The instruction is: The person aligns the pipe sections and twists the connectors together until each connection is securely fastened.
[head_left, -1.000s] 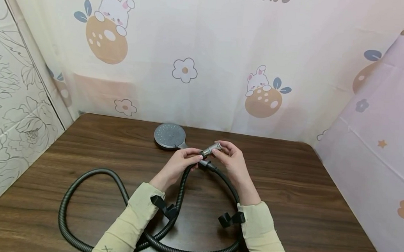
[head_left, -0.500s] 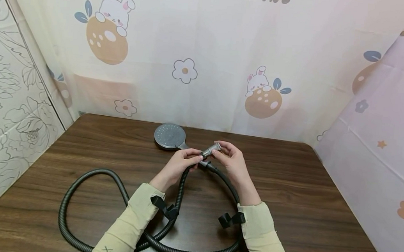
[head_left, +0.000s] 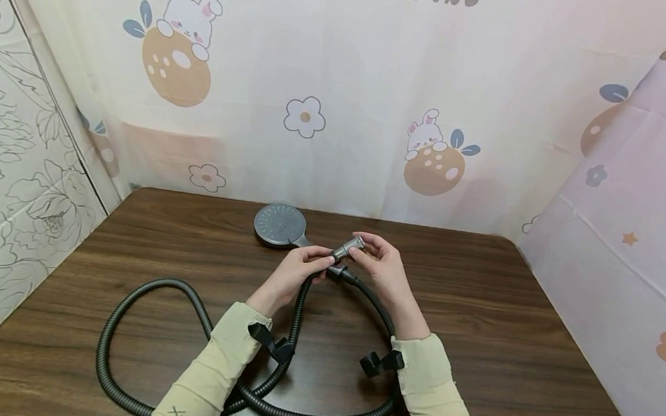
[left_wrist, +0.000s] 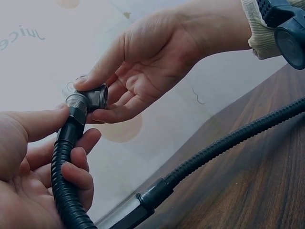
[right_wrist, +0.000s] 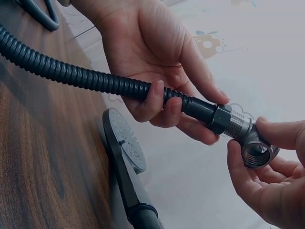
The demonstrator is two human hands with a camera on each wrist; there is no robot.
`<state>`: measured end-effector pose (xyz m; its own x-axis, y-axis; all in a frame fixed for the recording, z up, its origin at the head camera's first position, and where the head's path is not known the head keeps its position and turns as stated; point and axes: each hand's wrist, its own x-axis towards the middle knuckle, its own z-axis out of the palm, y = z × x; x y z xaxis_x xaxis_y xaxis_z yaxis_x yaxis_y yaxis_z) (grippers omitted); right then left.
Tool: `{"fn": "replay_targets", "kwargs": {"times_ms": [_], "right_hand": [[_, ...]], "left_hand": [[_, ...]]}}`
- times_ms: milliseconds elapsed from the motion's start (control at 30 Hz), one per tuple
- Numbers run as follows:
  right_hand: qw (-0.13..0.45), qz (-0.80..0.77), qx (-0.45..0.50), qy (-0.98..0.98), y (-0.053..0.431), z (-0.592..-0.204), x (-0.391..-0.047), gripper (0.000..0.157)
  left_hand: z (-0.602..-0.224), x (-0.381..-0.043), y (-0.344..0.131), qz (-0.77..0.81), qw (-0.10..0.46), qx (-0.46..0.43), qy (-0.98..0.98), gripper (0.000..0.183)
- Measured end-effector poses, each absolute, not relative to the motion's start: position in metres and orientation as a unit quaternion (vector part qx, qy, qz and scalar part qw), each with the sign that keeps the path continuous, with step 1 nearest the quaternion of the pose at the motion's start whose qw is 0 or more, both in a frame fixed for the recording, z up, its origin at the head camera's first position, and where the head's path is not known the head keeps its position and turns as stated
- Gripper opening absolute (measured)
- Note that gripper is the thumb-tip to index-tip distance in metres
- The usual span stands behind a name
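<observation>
In my left hand [head_left: 290,277] I hold one end of a black ribbed shower hose [right_wrist: 86,78], fingers curled round it just behind its black hex nut [right_wrist: 220,119]. My right hand [head_left: 387,276] pinches a silver metal pipe fitting [head_left: 355,243] between thumb and fingers. In the right wrist view the fitting's male thread [right_wrist: 238,125] meets the nut, several turns of thread showing. Its side opening, threaded inside, faces that camera. A grey shower head [head_left: 279,225] lies face up on the table behind the hands, joined to the hose's other end.
The hose loops across the dark wooden table [head_left: 503,349], crossing itself under the left forearm. Patterned curtains [head_left: 359,165] hang behind the table and to the right, with a flower-printed panel [head_left: 9,198] on the left. Black wrist mounts [head_left: 381,363] sit on both sleeves.
The fitting and the hose end turn very slightly between the fingers. Both hands, the hose loops and the shower head stay where they were.
</observation>
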<state>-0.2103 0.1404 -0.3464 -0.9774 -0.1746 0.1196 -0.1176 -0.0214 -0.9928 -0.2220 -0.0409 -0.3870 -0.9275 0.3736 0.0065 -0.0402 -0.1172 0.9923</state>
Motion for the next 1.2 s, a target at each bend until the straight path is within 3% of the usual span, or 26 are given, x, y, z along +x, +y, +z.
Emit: {"fn": "replay_targets", "kwargs": {"times_ms": [833,1200], "right_hand": [[0.015,-0.692,-0.092,0.715,0.140,-0.346,-0.211,0.037],[0.015,-0.696,-0.090,0.712,0.137,-0.347,-0.210,0.037]], "left_hand": [[-0.385,-0.220,-0.041,0.745,0.133,0.111,0.644,0.029],[-0.366,-0.207,-0.041,0.742,0.121,0.104,0.651,0.030]]}}
